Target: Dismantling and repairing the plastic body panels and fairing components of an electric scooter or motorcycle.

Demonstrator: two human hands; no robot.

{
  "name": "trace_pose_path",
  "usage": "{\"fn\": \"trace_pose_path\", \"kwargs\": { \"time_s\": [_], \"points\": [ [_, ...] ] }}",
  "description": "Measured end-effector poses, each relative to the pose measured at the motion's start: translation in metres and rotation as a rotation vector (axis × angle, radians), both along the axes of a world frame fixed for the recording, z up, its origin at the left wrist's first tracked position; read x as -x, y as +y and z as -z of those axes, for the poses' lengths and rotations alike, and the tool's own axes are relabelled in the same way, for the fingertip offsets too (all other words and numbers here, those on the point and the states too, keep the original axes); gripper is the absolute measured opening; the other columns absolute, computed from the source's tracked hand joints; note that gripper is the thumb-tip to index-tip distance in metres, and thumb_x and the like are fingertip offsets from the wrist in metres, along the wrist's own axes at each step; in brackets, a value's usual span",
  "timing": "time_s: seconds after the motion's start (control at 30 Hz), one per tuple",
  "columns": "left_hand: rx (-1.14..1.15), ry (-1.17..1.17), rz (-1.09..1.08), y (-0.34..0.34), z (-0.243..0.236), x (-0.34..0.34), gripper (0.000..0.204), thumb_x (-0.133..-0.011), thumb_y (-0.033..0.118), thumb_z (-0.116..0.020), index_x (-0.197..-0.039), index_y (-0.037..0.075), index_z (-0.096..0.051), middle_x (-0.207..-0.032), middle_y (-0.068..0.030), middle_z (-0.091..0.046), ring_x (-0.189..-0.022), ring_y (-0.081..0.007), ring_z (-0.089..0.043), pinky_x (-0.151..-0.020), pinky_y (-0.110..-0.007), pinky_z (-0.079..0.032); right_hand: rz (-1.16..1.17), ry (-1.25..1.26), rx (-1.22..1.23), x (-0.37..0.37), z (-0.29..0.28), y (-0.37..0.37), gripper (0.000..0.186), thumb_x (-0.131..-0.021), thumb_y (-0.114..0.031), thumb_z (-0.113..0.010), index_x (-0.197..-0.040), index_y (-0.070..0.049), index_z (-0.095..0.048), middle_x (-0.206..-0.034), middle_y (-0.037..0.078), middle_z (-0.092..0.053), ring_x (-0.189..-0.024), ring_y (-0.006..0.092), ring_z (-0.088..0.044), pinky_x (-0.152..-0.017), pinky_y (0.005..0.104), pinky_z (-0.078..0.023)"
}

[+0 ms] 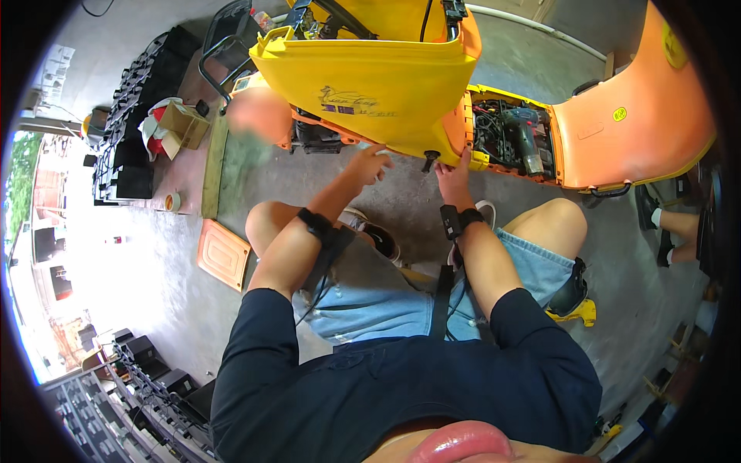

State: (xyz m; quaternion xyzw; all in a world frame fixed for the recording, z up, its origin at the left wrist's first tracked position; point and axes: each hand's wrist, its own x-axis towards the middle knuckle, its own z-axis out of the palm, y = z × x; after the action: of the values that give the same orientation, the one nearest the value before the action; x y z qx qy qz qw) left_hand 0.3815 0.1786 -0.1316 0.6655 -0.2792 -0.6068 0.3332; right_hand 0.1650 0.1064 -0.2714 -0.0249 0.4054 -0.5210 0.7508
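Observation:
A large yellow body panel (370, 85) of an orange and yellow scooter-like vehicle stands in front of me. My left hand (369, 166) is by the panel's lower edge, its fingers loosely apart and nothing seen in them. Farther right, my right hand (454, 181) touches the panel's lower corner, index finger stretched up and thumb apart from it; its other fingers are partly hidden. Just left of that thumb, a black knob-like part (431, 160) sticks out below the panel. A power drill (526, 143) lies over cables in the open compartment (557, 147) to the right.
The orange seat section (633, 116) extends right. An orange cover (222, 255) lies on the floor at left, near a tape roll (172, 202), a cardboard box (184, 126) and black cases (127, 170). Another person's legs (679, 225) show at far right. A yellow-and-black object (575, 310) sits beside my knee.

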Motion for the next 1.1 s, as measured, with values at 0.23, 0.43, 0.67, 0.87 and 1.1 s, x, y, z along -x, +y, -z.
{"fn": "trace_pose_path", "kwargs": {
  "time_s": [0.23,0.43,0.67,0.87,1.1],
  "points": [
    [0.152,-1.118,0.683,0.012,0.054,0.021,0.070,-0.086,0.016,-0.049,-0.148,0.008,-0.017,-0.094,-0.0173,-0.066,-0.073,-0.0260,-0.064,-0.065,-0.039,-0.051,-0.019,0.027,0.118,0.004,-0.008,0.003,0.051,-0.088,-0.057,-0.052,-0.114,-0.013,-0.053,-0.102,0.003,-0.059,-0.089,0.0184,-0.055,-0.075,0.0318,-0.047],
    [0.013,-1.320,0.862,0.005,0.062,0.015,0.073,-0.084,0.011,-0.047,-0.148,0.005,-0.013,-0.087,-0.0151,-0.068,-0.079,-0.0317,-0.066,-0.069,-0.043,-0.052,0.044,0.040,0.053,-0.010,-0.030,0.008,0.044,-0.091,-0.050,-0.052,-0.108,-0.010,-0.056,-0.091,0.003,-0.062,-0.074,0.0146,-0.059,-0.061,0.0273,-0.047],
    [-0.030,-0.965,0.566,-0.006,0.081,0.057,0.068,-0.084,0.022,-0.049,-0.144,0.005,-0.021,-0.096,-0.0266,-0.065,-0.089,-0.0392,-0.064,-0.078,-0.049,-0.050,0.089,0.200,0.202,0.015,0.010,0.003,0.035,-0.096,-0.045,-0.042,-0.094,-0.015,-0.059,-0.075,-0.004,-0.059,-0.062,0.0080,-0.055,-0.052,0.0223,-0.040],
    [0.122,0.203,0.022,-0.009,0.158,-0.019,0.036,-0.085,0.023,-0.057,-0.117,0.027,-0.041,-0.093,-0.0027,-0.060,-0.064,-0.0115,-0.046,-0.045,-0.020,-0.034,0.294,0.318,0.284,-0.021,-0.032,0.010,0.017,-0.089,-0.026,-0.061,-0.093,-0.010,-0.055,-0.084,-0.001,-0.056,-0.073,0.0111,-0.054,-0.062,0.0298,-0.044],
    [-0.020,0.269,-0.125,-0.020,0.113,0.035,0.027,-0.085,0.015,-0.052,-0.109,0.021,-0.042,-0.084,0.0000,-0.054,-0.061,-0.0103,-0.046,-0.040,-0.020,-0.031,0.347,0.370,0.260,0.008,-0.037,0.019,0.043,-0.089,-0.046,-0.057,-0.107,-0.006,-0.057,-0.092,0.004,-0.061,-0.082,0.0160,-0.058,-0.070,0.0331,-0.046]
  ]
}}
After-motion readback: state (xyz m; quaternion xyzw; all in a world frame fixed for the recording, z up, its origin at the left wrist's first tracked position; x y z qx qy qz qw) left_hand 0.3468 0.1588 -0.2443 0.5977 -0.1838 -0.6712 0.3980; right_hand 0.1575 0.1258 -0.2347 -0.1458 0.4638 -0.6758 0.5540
